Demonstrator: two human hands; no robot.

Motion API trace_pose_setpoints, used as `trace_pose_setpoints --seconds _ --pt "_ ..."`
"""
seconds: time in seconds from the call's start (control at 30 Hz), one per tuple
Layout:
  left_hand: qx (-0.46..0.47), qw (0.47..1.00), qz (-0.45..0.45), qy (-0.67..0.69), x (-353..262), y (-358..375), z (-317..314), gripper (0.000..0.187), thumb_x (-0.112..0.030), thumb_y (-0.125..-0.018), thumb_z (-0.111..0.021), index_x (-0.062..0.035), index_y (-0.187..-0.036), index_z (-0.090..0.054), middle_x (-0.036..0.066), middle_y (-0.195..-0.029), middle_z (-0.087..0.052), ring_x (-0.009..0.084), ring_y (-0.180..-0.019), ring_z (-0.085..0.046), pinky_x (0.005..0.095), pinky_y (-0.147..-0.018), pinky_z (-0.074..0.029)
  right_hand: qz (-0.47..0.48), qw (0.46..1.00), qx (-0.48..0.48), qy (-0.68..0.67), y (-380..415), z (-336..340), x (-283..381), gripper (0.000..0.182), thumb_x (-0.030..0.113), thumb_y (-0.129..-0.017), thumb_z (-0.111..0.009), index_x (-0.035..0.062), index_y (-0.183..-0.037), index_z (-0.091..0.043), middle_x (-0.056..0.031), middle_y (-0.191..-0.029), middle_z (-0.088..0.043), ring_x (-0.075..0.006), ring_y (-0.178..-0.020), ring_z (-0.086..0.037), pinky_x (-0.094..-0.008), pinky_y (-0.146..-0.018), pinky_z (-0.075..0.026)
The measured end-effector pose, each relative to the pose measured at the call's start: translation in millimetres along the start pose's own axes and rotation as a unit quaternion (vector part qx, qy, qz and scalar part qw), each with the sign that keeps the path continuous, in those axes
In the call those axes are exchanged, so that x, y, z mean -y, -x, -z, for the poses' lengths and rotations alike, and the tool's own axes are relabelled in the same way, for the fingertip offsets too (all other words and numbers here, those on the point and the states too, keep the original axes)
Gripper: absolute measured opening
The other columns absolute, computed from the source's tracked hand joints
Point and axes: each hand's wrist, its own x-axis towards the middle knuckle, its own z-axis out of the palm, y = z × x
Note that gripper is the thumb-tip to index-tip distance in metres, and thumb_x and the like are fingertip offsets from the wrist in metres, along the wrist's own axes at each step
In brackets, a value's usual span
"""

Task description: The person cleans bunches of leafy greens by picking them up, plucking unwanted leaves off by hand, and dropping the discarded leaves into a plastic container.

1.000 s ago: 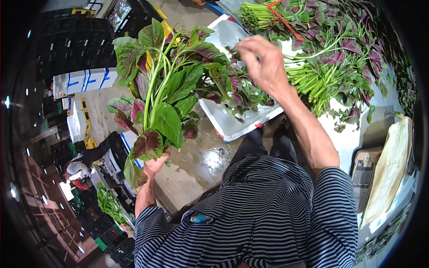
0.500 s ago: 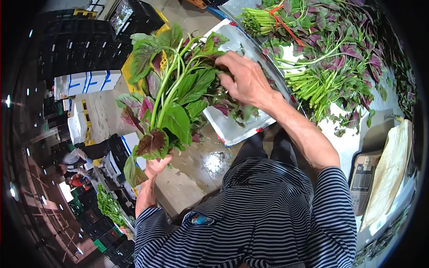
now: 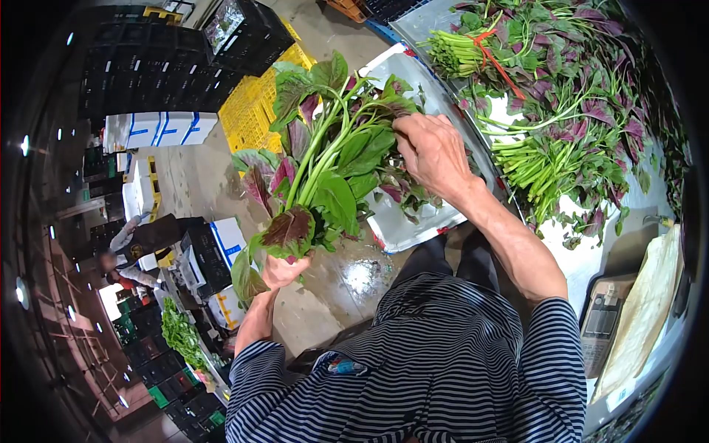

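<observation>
My left hand [image 3: 284, 272] is closed around the lower part of a bunch of red-and-green amaranth [image 3: 314, 173], holding it up over the floor. Large leaves cover part of its fingers. The pale stems lean up and to the right. At the bunch's upper right edge, my right hand [image 3: 436, 151] is curled, with its fingertips pinched on amaranth leaves; the tips are partly hidden. Beneath this hand is a white foam box [image 3: 421, 230] with loose leaves in it. Beside the box, on the metal table, lies more amaranth [image 3: 528, 159] with its cut stems towards me.
A bundle tied with a red band [image 3: 484, 50] lies at the table's far end. A scale [image 3: 607, 317] and a pale, flat strip [image 3: 642, 303] are at the right. Yellow crates [image 3: 255, 111] and stacked black crates [image 3: 140, 74] stand left. Another person [image 3: 127, 258] is farther back.
The view has swung slightly, so most things appear farther right. The left hand keeps hold of the bunch, and the right hand stays at its upper right edge. The person behind has shifted posture.
</observation>
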Motion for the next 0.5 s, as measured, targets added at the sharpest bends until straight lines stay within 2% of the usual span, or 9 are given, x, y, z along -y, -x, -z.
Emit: trace_pose_setpoints --seconds 0.03,0.2,0.27,0.3,0.33,0.43,0.5 --pt "0.014 0.999 0.038 0.025 -0.9 -0.4 -0.3 0.027 -0.007 -0.069 -0.068 -0.0011 -0.092 -0.057 0.004 -0.078 -0.059 0.0162 -0.071 -0.055 0.0324 -0.065 -0.046 0.0 1.0 0.002 0.007 -0.9 -1.3 -1.2 0.014 0.001 -0.075 -0.059 0.0012 -0.088 -0.057 -0.0156 -0.08 -0.06 -0.0327 -0.074 -0.058 -0.0395 -0.068 -0.042" --pt "0.031 0.999 0.013 0.002 3.7 3.0 -0.2 0.026 -0.006 -0.068 -0.067 -0.0003 -0.092 -0.057 0.004 -0.079 -0.059 0.0165 -0.069 -0.056 0.0327 -0.063 -0.046 -0.018 0.999 0.004 0.035 -9.9 -5.7 -16.6 0.004 0.006 -0.076 -0.056 0.003 -0.079 -0.057 -0.0152 -0.065 -0.058 -0.034 -0.064 -0.057 -0.0422 -0.063 -0.043" --pt "0.08 0.984 0.128 0.09 4.1 3.7 4.3 0.031 -0.009 -0.068 -0.069 -0.0002 -0.095 -0.056 0.007 -0.079 -0.059 0.021 -0.071 -0.059 0.0354 -0.066 -0.048 -0.033 0.998 0.008 0.046 -7.0 -9.3 -22.7 0.004 0.007 -0.076 -0.055 0.0037 -0.076 -0.057 -0.015 -0.061 -0.057 -0.0343 -0.062 -0.057 -0.043 -0.061 -0.043" --pt "0.102 0.969 0.184 0.131 2.7 3.1 3.8 0.034 -0.01 -0.068 -0.07 -0.0002 -0.097 -0.056 0.009 -0.078 -0.059 0.0232 -0.072 -0.061 0.0367 -0.068 -0.049 -0.079 0.996 -0.018 0.032 -6.0 -14.5 -23.3 0.006 0.008 -0.077 -0.054 0.0031 -0.076 -0.057 -0.0164 -0.061 -0.058 -0.0345 -0.061 -0.058 -0.0435 -0.06 -0.044" --pt "0.106 0.968 0.185 0.133 0.5 2.2 0.6 0.034 -0.01 -0.068 -0.07 -0.0002 -0.097 -0.056 0.009 -0.078 -0.059 0.0232 -0.072 -0.061 0.0367 -0.068 -0.049 -0.121 0.991 -0.046 0.019 -6.8 -19.2 -24.3 0.008 0.009 -0.077 -0.052 0.0026 -0.076 -0.057 -0.0178 -0.062 -0.058 -0.0347 -0.06 -0.058 -0.044 -0.06 -0.044" --pt "0.052 0.917 0.232 0.32 -6.8 1.3 -4.4 0.023 -0.006 -0.071 -0.068 -0.002 -0.087 -0.053 0.006 -0.068 -0.054 0.0194 -0.059 -0.058 0.0355 -0.06 -0.05 -0.215 0.971 -0.101 -0.008 -7.8 -14.1 -40.8 0.012 0.012 -0.079 -0.05 0.0019 -0.077 -0.058 -0.0196 -0.063 -0.059 -0.0342 -0.06 -0.06 -0.0438 -0.06 -0.046" --pt "0.054 0.907 0.229 0.349 -10.4 -1.4 3.9 0.021 -0.005 -0.071 -0.067 -0.0028 -0.086 -0.052 0.006 -0.067 -0.054 0.0193 -0.057 -0.057 0.0362 -0.06 -0.05 -0.31 0.938 -0.153 -0.037 -3.8 -4.5 -54.3 0.016 0.014 -0.08 -0.049 0.0017 -0.08 -0.059 -0.0202 -0.066 -0.061 -0.0327 -0.063 -0.062 -0.0422 -0.062 -0.047"
